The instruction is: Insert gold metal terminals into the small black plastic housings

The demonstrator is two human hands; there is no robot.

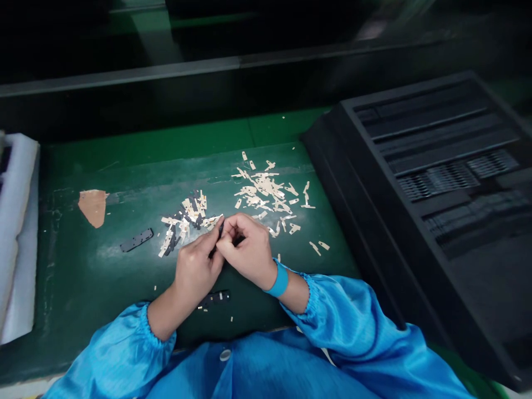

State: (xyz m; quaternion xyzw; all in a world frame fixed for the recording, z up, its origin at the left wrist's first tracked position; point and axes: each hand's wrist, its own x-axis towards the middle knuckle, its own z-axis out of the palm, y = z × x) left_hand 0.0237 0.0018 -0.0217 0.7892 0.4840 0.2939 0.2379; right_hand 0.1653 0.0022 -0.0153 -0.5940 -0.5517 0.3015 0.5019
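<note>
My left hand [196,267] and my right hand [248,244] meet over the middle of the green mat. Between the fingertips of the left one is a small black piece [221,226], mostly hidden by the fingers. The right hand's thumb and forefinger are pinched against it; whether they grip anything else does not show. Just beyond the hands lies a pile of cream and black strips [192,213]. Farther right is a larger heap of small cream die-cut pieces [266,188]. Close to my body, below the hands, rests a black bar-shaped part [216,298] with small light spots.
Another black bar-shaped part [137,240] lies at the left on the green mat [95,288], near a brown scrap [93,207]. A large black tray [344,166] stands along the right side. White foam sheeting [22,221] borders the left edge.
</note>
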